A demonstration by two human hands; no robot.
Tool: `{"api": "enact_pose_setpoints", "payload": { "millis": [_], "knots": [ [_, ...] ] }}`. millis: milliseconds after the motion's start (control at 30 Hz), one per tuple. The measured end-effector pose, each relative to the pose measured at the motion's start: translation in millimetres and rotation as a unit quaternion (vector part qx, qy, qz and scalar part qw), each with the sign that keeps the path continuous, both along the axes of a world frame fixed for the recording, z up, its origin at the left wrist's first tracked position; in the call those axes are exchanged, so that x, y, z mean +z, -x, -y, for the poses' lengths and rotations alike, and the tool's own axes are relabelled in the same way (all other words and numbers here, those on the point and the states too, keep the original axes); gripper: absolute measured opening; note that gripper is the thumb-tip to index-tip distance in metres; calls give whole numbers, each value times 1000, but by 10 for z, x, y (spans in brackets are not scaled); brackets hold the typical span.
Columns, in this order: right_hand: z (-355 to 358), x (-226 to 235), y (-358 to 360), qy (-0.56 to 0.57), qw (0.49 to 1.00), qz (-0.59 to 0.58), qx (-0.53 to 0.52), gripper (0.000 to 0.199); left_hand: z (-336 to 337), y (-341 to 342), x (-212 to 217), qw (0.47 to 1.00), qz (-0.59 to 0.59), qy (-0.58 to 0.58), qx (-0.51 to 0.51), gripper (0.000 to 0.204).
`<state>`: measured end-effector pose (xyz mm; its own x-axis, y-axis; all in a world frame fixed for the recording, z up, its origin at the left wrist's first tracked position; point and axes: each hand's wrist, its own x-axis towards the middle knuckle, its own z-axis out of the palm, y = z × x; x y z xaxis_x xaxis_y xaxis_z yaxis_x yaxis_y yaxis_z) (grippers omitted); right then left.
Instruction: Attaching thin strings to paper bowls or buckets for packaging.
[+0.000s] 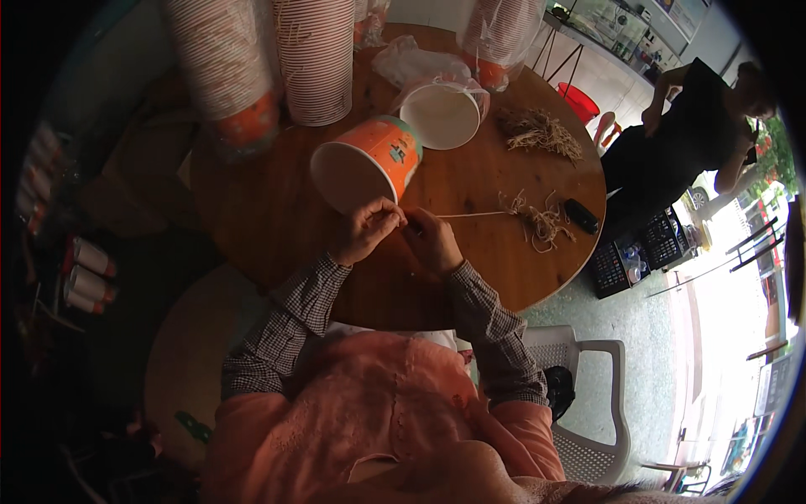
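Note:
Side by side in front of me, my left hand (371,230) and my right hand (432,241) meet with their fingertips pinched together. A thin pale string (477,214) runs from my right fingers across the table to a loose tangle of string (544,225). What my left fingers pinch is too small to make out. Just beyond them, an orange paper bucket (401,158) with a white inside lies tilted, its mouth toward me and its rim touching or nearly touching my fingers.
On the round wooden table (277,214) stand tall stacks of paper buckets (315,67), some plastic-wrapped. A white-lined bucket (441,116), a bundle of twine (540,134) and a black object (581,216) lie there too. A person in black (680,134) stands at right, near black crates (617,265). A plastic chair (617,395) is beside me.

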<state>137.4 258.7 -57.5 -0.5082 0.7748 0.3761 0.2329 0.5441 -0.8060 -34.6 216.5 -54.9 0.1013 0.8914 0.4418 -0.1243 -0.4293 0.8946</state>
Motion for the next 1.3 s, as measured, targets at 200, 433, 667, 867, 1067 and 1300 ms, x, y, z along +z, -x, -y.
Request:
{"api": "enact_pose_setpoints", "payload": {
  "millis": [200,433,667,867,1067,1300],
  "knots": [
    [359,439,-267,-20,999,25,36,18,378,-135,460,999,-4,35,8,9],
    [500,572,-395,98,982,-35,160,17,710,-454,954,966,-198,-72,147,6],
    [559,750,-623,80,976,-66,192,15,731,-545,1063,931,-308,-88,174,8],
    [713,1068,-684,-134,991,13,16,10,711,-542,969,953,-272,-29,131,14],
    [157,897,-873,-98,994,10,44,9,643,-388,893,977,-200,78,13,15],
    [-999,-371,-2113,27,991,-1,-133,21,687,52,912,971,-222,73,53,13]
  ]
}}
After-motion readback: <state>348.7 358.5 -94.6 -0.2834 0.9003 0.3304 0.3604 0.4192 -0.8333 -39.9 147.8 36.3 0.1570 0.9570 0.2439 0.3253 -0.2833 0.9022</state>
